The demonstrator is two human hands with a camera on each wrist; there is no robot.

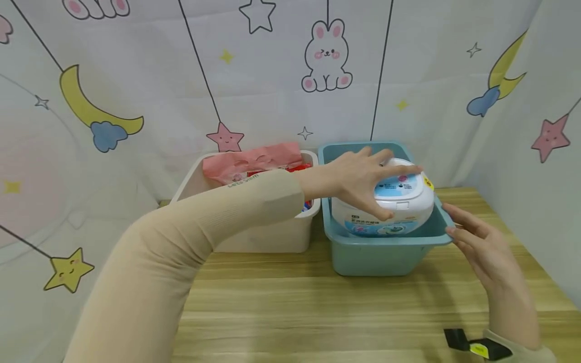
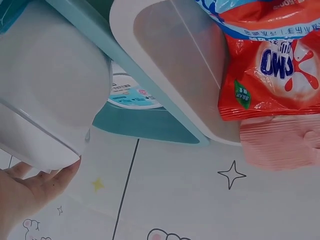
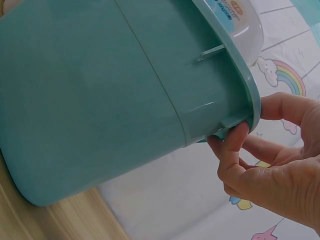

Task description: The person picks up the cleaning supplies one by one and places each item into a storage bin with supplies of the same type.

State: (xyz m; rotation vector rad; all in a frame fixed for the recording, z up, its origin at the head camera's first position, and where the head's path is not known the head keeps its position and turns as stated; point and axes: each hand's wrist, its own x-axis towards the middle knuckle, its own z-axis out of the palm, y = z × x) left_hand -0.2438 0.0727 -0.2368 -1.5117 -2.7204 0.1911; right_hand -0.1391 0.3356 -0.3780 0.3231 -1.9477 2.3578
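A white plastic tub (image 1: 404, 214) with a blue label and a hinged lid is partly inside a teal bin (image 1: 379, 259), tilted. My left hand (image 1: 363, 179) grips the tub from above, thumb on the front and fingers spread over the lid. In the left wrist view, the hand's fingers (image 2: 60, 180) are at the edge of the tub's lid. My right hand (image 1: 485, 247) pinches the bin's right rim; the right wrist view shows its thumb and fingers about that rim (image 3: 255, 100). Deeper in the bin lies another item with a round blue-and-white label (image 2: 130, 94), mostly hidden.
Left of the teal bin stands a white bin (image 1: 268, 234) holding a red detergent bag (image 2: 280, 70) and a pink package (image 1: 254, 159). Both bins stand on a wood-grain table (image 1: 290, 312). A white curtain (image 1: 272, 96) with cartoon prints hangs behind.
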